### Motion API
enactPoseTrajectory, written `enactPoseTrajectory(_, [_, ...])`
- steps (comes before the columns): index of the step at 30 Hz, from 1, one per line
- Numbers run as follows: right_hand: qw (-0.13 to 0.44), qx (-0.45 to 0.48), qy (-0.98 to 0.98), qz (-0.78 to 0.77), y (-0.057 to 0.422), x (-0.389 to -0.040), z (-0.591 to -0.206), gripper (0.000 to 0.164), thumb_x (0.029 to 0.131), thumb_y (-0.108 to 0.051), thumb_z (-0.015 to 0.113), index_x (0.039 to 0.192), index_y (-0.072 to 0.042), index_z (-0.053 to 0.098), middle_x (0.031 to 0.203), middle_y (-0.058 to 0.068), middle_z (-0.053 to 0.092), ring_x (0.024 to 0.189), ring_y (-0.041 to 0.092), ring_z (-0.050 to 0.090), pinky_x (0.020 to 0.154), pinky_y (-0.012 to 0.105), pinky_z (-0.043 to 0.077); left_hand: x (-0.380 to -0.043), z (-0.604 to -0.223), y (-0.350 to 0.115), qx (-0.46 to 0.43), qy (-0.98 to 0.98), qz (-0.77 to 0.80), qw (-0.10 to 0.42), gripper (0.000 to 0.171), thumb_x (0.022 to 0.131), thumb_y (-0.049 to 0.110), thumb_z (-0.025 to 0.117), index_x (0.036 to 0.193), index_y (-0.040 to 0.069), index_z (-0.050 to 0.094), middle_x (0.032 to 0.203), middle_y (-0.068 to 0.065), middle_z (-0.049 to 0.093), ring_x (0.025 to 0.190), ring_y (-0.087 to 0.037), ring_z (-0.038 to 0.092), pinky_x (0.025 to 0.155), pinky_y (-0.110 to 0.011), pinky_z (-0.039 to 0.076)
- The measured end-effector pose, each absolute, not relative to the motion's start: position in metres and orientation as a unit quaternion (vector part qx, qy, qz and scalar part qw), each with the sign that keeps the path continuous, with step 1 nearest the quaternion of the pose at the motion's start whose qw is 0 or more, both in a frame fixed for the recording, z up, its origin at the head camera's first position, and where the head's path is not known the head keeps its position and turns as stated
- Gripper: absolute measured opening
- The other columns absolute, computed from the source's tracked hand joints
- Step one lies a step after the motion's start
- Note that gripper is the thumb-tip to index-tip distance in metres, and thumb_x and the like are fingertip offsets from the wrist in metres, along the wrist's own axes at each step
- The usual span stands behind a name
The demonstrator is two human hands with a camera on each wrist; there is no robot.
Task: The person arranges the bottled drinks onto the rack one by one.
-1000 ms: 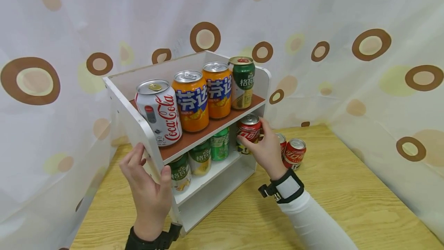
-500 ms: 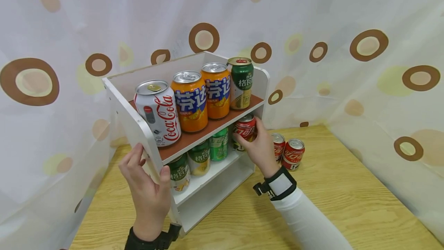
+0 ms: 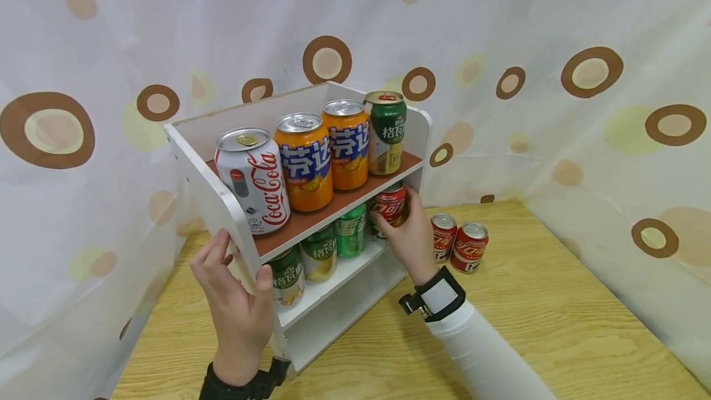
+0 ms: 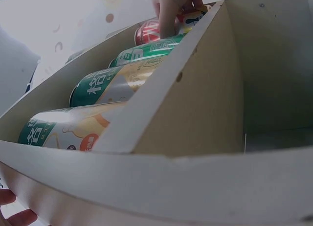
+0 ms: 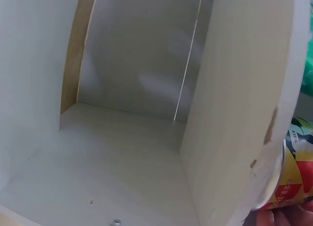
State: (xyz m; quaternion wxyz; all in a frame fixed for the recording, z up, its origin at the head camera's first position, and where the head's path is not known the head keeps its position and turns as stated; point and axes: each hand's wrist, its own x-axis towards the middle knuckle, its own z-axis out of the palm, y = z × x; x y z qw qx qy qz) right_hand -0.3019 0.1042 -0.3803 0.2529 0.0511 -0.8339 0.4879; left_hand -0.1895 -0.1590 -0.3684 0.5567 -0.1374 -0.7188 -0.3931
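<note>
In the head view my right hand (image 3: 411,242) grips a red cola can (image 3: 390,201) upright at the right end of the middle shelf, partly under the top board. The right wrist view shows this can's yellow-and-red lower part (image 5: 298,172), with fingertips (image 5: 288,217) against it. To its left stand a green soda can (image 3: 351,231) and two green-and-gold cans (image 3: 319,256). My left hand (image 3: 241,316) rests at the left side panel (image 3: 208,193) of the white rack, fingers outside and thumb by the front edge; in the left wrist view only fingertips (image 4: 22,217) show.
The brown top shelf (image 3: 328,208) holds a silver Coca-Cola can (image 3: 255,184), two orange Fanta cans (image 3: 305,165) and a green-and-gold can (image 3: 386,134). Two red cans (image 3: 470,249) stand on the wooden table (image 3: 555,301) right of the rack. A patterned sheet (image 3: 378,11) hangs behind.
My right hand has moved the red cola can left and deeper into the middle shelf, nearer the green soda can. The left hand has stayed at the side panel.
</note>
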Motion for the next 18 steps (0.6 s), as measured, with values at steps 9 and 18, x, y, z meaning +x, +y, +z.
enactPoseTrajectory(9, [0.272, 0.062, -0.806, 0.523, 0.101, -0.2992, -0.3846, 0.076, 0.089, -0.029, 0.082, 0.145, -0.003, 0.037, 0.144, 0.021, 0.055, 0.128, 0.037, 0.061, 0.106, 0.052, 0.05, -0.1903, -0.3688, -0.1588, -0.136, -0.715, -0.395, 0.561, 0.075, 0.102, 0.058, 0.044, 0.144, -0.003, 0.037, 0.132, -0.031, 0.039, 0.122, -0.034, 0.04, 0.093, -0.038, 0.035])
enactPoseTrajectory(18, [0.271, 0.087, -0.79, 0.544, 0.1009, -0.297, -0.3876, 0.073, 0.092, -0.026, 0.079, 0.148, -0.002, 0.039, 0.144, 0.021, 0.044, 0.136, 0.038, 0.053, 0.111, 0.05, 0.047, -0.191, -0.369, -0.1585, -0.137, -0.712, -0.398, 0.562, 0.075, 0.102, 0.058, 0.045, 0.144, -0.004, 0.038, 0.13, -0.032, 0.039, 0.121, -0.035, 0.04, 0.094, -0.036, 0.034])
